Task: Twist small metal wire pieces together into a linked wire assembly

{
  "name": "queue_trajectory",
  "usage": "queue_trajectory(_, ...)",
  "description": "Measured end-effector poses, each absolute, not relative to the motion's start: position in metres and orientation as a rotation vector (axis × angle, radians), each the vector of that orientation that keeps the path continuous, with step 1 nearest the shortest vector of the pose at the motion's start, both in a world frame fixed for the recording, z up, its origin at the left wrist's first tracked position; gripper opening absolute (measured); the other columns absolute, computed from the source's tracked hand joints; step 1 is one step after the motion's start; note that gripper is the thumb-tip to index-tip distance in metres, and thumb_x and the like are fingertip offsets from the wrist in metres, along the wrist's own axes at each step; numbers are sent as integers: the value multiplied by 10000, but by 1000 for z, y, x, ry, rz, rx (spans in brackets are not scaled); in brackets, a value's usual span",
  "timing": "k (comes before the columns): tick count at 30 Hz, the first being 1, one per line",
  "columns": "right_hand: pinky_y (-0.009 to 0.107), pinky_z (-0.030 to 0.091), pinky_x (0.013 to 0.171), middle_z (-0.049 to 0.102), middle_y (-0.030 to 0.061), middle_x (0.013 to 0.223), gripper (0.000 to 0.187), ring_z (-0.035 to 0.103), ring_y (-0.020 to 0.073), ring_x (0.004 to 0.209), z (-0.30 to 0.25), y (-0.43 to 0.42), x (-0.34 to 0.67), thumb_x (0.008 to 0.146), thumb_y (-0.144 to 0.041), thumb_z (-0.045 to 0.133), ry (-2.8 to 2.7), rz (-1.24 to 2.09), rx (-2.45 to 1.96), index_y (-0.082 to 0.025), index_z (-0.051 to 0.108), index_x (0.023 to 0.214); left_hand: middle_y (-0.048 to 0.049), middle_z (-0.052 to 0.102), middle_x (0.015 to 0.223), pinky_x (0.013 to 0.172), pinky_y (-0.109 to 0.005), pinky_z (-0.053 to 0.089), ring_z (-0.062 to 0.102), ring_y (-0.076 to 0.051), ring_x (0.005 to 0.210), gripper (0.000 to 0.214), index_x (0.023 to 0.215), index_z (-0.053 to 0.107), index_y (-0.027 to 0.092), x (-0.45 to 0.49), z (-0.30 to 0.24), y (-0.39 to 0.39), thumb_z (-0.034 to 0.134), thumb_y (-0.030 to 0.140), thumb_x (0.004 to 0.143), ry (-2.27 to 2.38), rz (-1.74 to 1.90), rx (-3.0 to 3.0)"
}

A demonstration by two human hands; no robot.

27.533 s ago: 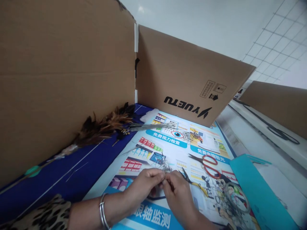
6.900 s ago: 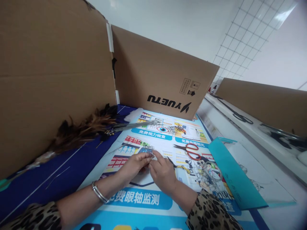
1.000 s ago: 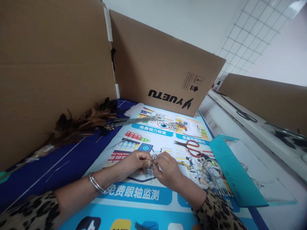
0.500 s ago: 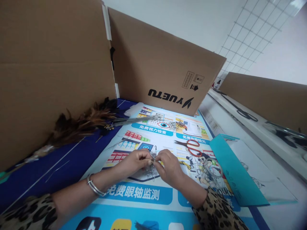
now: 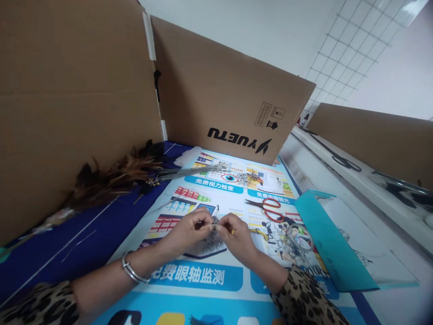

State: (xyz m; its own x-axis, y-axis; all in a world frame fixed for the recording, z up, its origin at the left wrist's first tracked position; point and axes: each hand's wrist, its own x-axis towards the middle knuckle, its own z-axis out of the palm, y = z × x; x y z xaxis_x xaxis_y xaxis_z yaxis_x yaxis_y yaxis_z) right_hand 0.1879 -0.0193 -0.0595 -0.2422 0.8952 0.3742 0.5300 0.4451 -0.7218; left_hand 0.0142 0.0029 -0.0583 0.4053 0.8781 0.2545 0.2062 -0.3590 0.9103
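Note:
My left hand (image 5: pixel 196 225) and my right hand (image 5: pixel 237 232) meet fingertip to fingertip over the printed mat (image 5: pixel 233 280). Both are closed in a pinch. Between and below them lies a small tangle of thin silvery wire pieces (image 5: pixel 212 243), with a dark loop poking up above the fingertips. The tiny part pinched between the fingers is too small to make out. Scissors with red handles (image 5: pixel 270 210) lie beyond my right hand. Right of that hand is a heap of wire pieces and small black parts (image 5: pixel 287 246), with a ring of clear tape or wire among them.
Tall cardboard panels (image 5: pixel 219 85) stand along the back and left. Brown feathers (image 5: pixel 111 176) and a bundle of thin wires (image 5: pixel 192 170) lie at the left. A teal box (image 5: pixel 333 243) stands at the right, beside a white ledge carrying black-handled scissors (image 5: pixel 345 162).
Both hands stay together in almost the same place, with the fingers shifting slightly. The view has tilted a little.

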Motion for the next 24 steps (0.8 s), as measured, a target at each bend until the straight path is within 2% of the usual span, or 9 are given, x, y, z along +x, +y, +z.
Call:
queue_trajectory(12,261,446,629,584,26,702,59,543,146,679,-51,-29,181,781,-177,522,-2017,243,-1140,-190,573,755,0,492,705,631,-255,381,465,-149,690,105,665,507,178,18,-55,-5,474,123,748,1006,1094,2021)
queue_trajectory(19,257,428,609,591,33,721,58,544,155,668,-42,-34,180,749,-148,534,-2059,150,-1287,-188,573,764,-1,452,686,609,-255,356,450,-149,678,135,647,476,178,21,-50,-9,459,89,748,1008,1079,2117)
queue_trajectory(24,249,407,589,573,18,656,89,538,147,629,-31,-37,179,733,-124,524,-2129,159,-1321,-187,570,690,-11,456,711,609,-260,348,447,-156,696,120,676,476,178,22,-50,-12,459,125,782,988,1055,2163)
